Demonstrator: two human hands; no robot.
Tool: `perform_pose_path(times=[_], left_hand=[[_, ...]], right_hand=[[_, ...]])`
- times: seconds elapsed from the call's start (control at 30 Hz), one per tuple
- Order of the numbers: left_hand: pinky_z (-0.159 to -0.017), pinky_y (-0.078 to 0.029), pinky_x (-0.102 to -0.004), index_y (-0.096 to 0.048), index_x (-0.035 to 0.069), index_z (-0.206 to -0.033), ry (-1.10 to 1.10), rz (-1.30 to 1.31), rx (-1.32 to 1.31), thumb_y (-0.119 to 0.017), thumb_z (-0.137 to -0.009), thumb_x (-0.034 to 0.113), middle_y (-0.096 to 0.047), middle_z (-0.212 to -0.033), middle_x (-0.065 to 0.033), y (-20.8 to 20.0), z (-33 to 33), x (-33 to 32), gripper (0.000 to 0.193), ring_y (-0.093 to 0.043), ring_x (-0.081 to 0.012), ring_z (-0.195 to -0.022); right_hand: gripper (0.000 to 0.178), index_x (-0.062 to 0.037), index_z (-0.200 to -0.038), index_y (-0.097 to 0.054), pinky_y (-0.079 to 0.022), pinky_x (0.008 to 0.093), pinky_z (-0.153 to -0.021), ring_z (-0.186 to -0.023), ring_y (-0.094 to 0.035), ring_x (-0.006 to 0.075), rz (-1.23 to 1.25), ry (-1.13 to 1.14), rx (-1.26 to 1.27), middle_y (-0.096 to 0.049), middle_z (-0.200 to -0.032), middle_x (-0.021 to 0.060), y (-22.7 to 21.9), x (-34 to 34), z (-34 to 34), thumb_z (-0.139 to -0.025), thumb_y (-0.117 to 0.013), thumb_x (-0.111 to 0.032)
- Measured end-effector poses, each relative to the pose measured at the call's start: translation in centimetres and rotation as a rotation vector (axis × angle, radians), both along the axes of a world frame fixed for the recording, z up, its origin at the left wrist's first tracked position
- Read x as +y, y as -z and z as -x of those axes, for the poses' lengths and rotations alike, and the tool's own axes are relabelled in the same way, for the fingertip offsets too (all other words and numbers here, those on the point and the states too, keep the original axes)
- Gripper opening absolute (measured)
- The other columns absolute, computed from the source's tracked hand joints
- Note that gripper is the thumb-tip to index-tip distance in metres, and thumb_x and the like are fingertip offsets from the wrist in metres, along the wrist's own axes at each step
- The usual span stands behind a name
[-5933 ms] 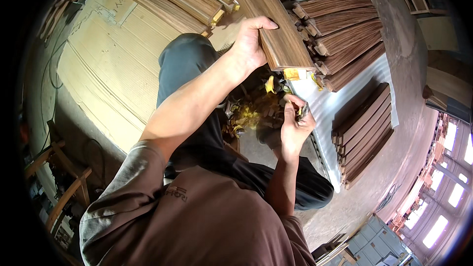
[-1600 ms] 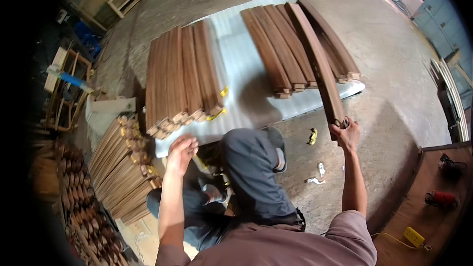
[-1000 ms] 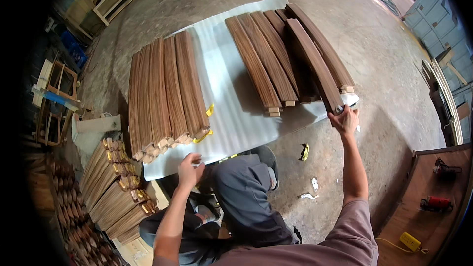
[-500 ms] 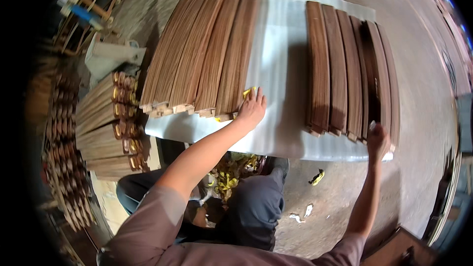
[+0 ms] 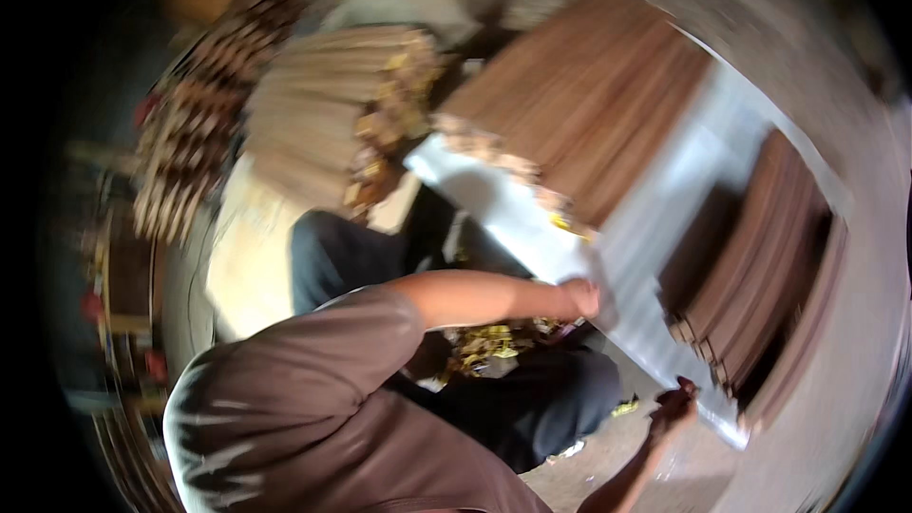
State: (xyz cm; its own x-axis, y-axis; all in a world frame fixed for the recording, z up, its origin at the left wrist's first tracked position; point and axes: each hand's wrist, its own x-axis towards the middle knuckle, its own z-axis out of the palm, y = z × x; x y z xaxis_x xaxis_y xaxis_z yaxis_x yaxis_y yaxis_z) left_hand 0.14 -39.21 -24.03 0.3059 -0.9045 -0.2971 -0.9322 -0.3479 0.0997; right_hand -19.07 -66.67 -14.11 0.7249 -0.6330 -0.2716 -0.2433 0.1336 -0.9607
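Note:
The picture is smeared by motion. My left hand (image 5: 581, 298) is over the front edge of the white-covered table (image 5: 638, 309), just off the corner of the left group of brown wooden slats (image 5: 589, 85). Its fingers are blurred together. A bit of yellow (image 5: 562, 222) shows at the near ends of those slats. My right hand (image 5: 674, 407) hangs by the table's near edge, below the right group of darker curved slats (image 5: 760, 275). Blur hides how its fingers lie and whether anything is in them.
To the left, pale slats with wrapped ends (image 5: 323, 100) are stacked on a light board (image 5: 252, 247). Farther left rises another pile of wood pieces (image 5: 204, 104). Yellow and brown scraps (image 5: 489, 347) lie between my legs, below the table edge.
My view has swung left, so the table appears tilted and farther right. My left hand has drawn back from the left slats, and my right hand has come away from the right slats' ends.

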Motion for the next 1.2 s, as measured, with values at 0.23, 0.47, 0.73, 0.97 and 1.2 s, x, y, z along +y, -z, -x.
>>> perform_pose_path(times=[0.23, 0.47, 0.73, 0.97, 1.2], left_hand=[[-0.081, -0.053, -0.0413, -0.071, 0.001, -0.093, -0.148, -0.157, 0.388, -0.064, -0.085, 0.018, -0.071, -0.106, -0.0164, -9.3, 9.8, 12.0, 0.02, -0.067, -0.0329, -0.103], [-0.071, -0.052, -0.0406, -0.061, 0.002, -0.08, -0.353, -0.06, 0.087, -0.05, -0.091, 0.024, -0.038, -0.06, -0.0055, -14.5, 6.8, 16.9, 0.027, -0.043, -0.0198, -0.054], [-0.066, -0.05, -0.0354, -0.072, 0.009, -0.108, -0.509, 0.194, -0.284, -0.066, -0.081, 0.021, -0.062, -0.108, -0.0113, -29.4, 7.1, 24.9, 0.03, -0.06, -0.0258, -0.098], [-0.075, -0.059, -0.0342, -0.066, -0.004, -0.113, -1.795, 1.405, -0.171, -0.068, -0.086, 0.009, -0.072, -0.093, -0.0166, -28.9, 4.2, 52.1, 0.03, -0.069, -0.0198, -0.082], [-0.073, -0.05, -0.0412, -0.06, 0.009, -0.112, -2.708, 1.813, 1.219, -0.071, -0.088, 0.028, -0.06, -0.091, -0.0135, -1.3, 7.9, 58.3, 0.033, -0.059, -0.0244, -0.076]], right_hand=[[0.026, 0.0064, -0.095, -0.064, -0.044, 0.032, -0.061, -0.064, -0.051, 0.014, 0.782, -0.686, -0.055, -0.056, -0.069, 0.0056, -16.3, 8.2, -13.5, -0.101, -0.058, -0.018], [0.017, 0.0063, -0.098, -0.065, -0.046, 0.0322, -0.065, -0.066, -0.05, 0.0154, 0.878, -0.981, -0.236, -0.06, -0.073, 0.0108, -26.4, 25.7, -17.1, -0.096, -0.062, -0.01], [0.018, 0.0034, -0.086, -0.062, -0.036, 0.0285, -0.053, -0.058, -0.04, 0.0097, 0.83, -1.084, -0.18, -0.048, -0.061, 0.003, -22.8, 30.6, -15.4, -0.097, -0.061, -0.011], [0.03, 0.0005, -0.076, -0.059, -0.029, 0.0255, -0.046, -0.051, -0.036, 0.0057, 0.68, -0.905, -0.036, -0.041, -0.057, -0.0046, -17.5, 27.8, -15.2, -0.099, -0.06, -0.019], [0.028, 0.0004, -0.081, -0.062, -0.026, 0.0242, -0.046, -0.052, -0.034, 0.0041, 0.644, -0.989, 0.003, -0.04, -0.061, -0.0053, -15.0, 27.6, -15.6, -0.1, -0.058, -0.02]])
